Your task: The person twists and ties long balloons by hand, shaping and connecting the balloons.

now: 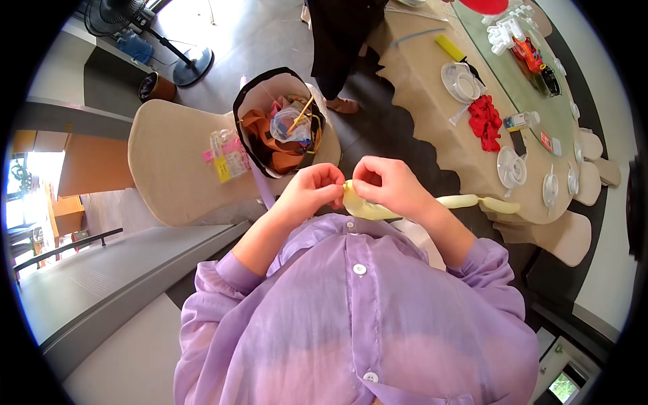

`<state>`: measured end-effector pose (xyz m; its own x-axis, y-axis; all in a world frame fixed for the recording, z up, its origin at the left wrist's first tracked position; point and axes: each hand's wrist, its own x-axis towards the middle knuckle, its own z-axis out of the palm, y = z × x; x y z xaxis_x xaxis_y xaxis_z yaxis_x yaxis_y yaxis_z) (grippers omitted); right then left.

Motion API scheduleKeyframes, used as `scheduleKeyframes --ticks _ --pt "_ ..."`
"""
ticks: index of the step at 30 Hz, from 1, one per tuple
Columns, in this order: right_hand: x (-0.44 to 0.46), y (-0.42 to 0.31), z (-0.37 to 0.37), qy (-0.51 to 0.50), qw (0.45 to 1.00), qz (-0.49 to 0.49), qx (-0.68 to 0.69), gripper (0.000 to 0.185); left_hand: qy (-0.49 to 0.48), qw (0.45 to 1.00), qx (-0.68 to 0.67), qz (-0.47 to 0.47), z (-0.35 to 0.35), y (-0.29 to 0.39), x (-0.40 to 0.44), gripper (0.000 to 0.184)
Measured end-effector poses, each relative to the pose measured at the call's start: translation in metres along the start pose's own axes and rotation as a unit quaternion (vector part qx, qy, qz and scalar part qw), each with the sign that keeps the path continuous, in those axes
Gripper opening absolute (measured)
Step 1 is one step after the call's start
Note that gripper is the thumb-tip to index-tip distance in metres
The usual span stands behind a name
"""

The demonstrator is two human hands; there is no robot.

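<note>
A long pale yellow balloon (457, 201) with a twist near its far end stretches from between my hands to the right, passing behind my right forearm. My left hand (317, 187) pinches the balloon's small end, fingertips pressed together. Right beside it, my right hand (390, 183) is closed on the balloon's rounded part near that same end. Both hands are in front of my chest, a small gap apart.
A chair (169, 162) at the left holds an open bag (246, 128) of coloured items and small packets (228, 158). The table (418, 88) at the right carries red cloth (484, 123) and plastic dishes. A person in dark clothing (337, 40) stands ahead; a fan (192, 64) stands back left.
</note>
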<state>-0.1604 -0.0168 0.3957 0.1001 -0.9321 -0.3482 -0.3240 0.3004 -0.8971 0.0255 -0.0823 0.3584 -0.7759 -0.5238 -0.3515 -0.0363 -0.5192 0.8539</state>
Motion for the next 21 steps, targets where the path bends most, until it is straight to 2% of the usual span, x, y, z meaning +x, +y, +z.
scheduleKeyframes --ticks 2,3,4,6,9,16,21 --pt "-0.008 -0.006 0.006 0.069 0.994 -0.082 -0.032 0.006 -0.005 1.000 -0.021 -0.014 0.000 0.003 -0.001 0.008" --pt "-0.010 -0.009 0.010 0.108 0.978 -0.158 -0.081 0.008 -0.011 0.997 -0.065 -0.026 0.000 0.001 -0.001 0.008" --pt "-0.011 -0.010 0.012 0.108 0.978 -0.158 -0.081 0.008 -0.017 0.993 -0.109 -0.039 0.000 0.000 -0.001 0.009" --pt "-0.012 -0.010 0.014 0.148 0.939 -0.246 -0.188 0.010 -0.020 0.991 -0.124 -0.041 0.000 0.000 -0.001 0.009" --pt "-0.010 -0.009 0.011 0.139 0.911 -0.295 -0.251 0.009 -0.035 0.989 -0.134 -0.046 -0.002 -0.003 -0.001 0.009" --pt "-0.009 -0.014 0.000 0.048 0.952 -0.221 -0.205 0.011 -0.079 0.996 -0.043 -0.021 -0.002 0.001 -0.004 0.012" --pt "-0.005 -0.012 -0.004 0.011 0.979 -0.167 -0.115 0.007 -0.062 0.997 -0.048 -0.018 0.000 0.000 -0.006 0.007"
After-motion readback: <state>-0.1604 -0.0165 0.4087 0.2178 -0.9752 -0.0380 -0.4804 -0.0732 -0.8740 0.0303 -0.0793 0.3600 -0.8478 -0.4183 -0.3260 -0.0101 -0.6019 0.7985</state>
